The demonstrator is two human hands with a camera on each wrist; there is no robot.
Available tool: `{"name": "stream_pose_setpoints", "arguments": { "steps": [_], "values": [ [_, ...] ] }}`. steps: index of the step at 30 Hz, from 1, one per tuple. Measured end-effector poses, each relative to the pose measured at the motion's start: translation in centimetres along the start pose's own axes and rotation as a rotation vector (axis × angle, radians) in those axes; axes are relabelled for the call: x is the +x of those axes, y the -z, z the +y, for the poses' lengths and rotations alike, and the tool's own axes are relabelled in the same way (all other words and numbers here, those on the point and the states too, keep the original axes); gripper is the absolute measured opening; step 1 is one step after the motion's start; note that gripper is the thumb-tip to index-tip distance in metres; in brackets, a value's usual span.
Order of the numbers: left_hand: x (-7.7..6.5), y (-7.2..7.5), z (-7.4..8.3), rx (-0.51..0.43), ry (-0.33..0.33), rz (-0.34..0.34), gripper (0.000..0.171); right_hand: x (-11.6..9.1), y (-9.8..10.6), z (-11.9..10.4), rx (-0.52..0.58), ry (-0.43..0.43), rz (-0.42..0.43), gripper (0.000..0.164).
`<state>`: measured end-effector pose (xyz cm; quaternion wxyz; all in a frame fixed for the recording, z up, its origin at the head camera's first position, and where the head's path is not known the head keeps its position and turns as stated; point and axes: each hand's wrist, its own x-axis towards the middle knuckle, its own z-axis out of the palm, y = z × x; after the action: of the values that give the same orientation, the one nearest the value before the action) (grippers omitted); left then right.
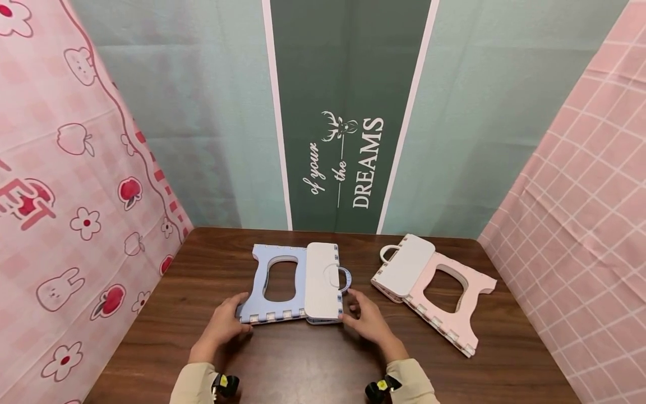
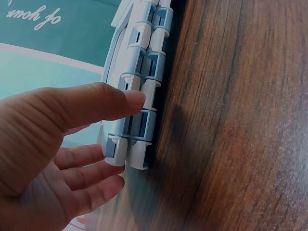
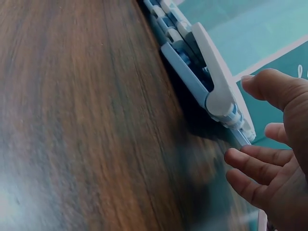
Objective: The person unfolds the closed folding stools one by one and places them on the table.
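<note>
A folded blue-and-white step stool (image 1: 277, 308) lies flat on the table, its white seat (image 1: 321, 286) to the right with a blue carry handle (image 1: 346, 279). At the stool's left end is my left hand (image 1: 222, 322). In the left wrist view its thumb (image 2: 108, 103) lies across the hinged edge (image 2: 142, 86), with the fingers loosely spread by the leg end; firm contact cannot be told. My right hand (image 1: 370, 320) hovers beside the seat end, fingers (image 3: 255, 168) apart and relaxed near the seat edge (image 3: 216, 72). No grip shows there.
A folded pink-and-white step stool (image 1: 474, 297) lies at an angle on the right of the brown wooden table (image 1: 303, 365). Fabric hangings enclose the table at the back (image 1: 227, 168), left (image 1: 101, 224) and right (image 1: 570, 224).
</note>
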<state>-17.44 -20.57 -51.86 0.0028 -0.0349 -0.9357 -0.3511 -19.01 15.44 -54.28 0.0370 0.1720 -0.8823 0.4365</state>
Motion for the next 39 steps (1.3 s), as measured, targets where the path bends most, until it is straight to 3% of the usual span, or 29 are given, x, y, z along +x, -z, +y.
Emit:
{"name": "stream_pose_setpoints", "arguments": {
  "steps": [10, 16, 23, 39],
  "values": [
    [0.2, 0.0, 0.0, 0.003, 0.003, -0.015, 0.073, 0.4, -1.0, 0.0, 0.097, -0.037, -0.038, 0.067],
    [0.3, 0.0, -0.3, 0.019, 0.009, -0.009, 0.061, 0.9, -1.7, -0.2, 0.133, -0.047, -0.074, 0.076],
    [0.5, -0.2, -0.6, 0.044, -0.029, 0.018, 0.054, 1.1, -2.2, -0.4, 0.156, -0.116, -0.045, 0.082],
    [0.8, -0.2, -0.7, 0.094, 0.007, -0.018, 0.051, 1.0, -3.2, -0.6, 0.349, -0.200, -0.010, 0.081]
  ]
}}
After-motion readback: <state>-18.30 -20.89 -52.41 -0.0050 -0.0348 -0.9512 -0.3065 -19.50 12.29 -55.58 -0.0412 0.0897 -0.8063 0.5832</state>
